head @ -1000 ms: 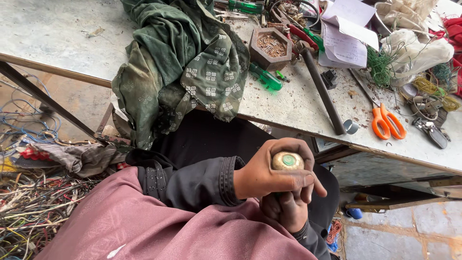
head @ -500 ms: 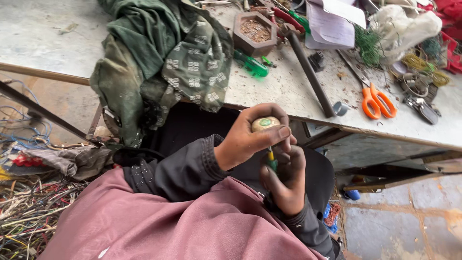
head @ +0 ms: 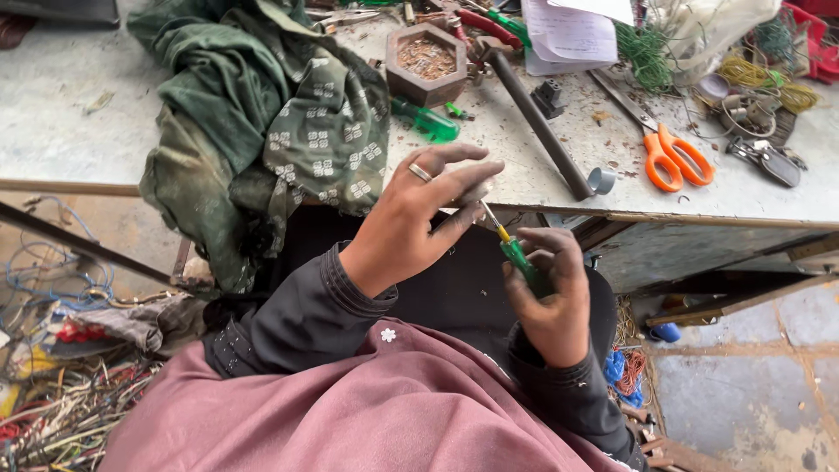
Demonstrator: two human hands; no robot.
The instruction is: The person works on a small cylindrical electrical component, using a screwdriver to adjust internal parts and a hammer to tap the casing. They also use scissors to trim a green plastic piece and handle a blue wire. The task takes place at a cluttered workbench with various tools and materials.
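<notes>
The left hand [head: 411, 223] clasps a small round part [head: 472, 190], mostly hidden by its fingers. The right hand [head: 546, 293], just below, grips a green screwdriver [head: 514, 252], its tip touching the part. The step looks like working a screw; next calls for steady turning pressure.

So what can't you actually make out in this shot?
Head view only:
- The small piece in the left hand: its fingers cover nearly all of it.
- The green screwdriver handle: mostly wrapped by the right hand.
- The screwdriver's tip: hidden behind the left fingers.
- Contents of the hexagonal wooden box: too small to tell.
- The papers: cut off by the top edge.
</notes>
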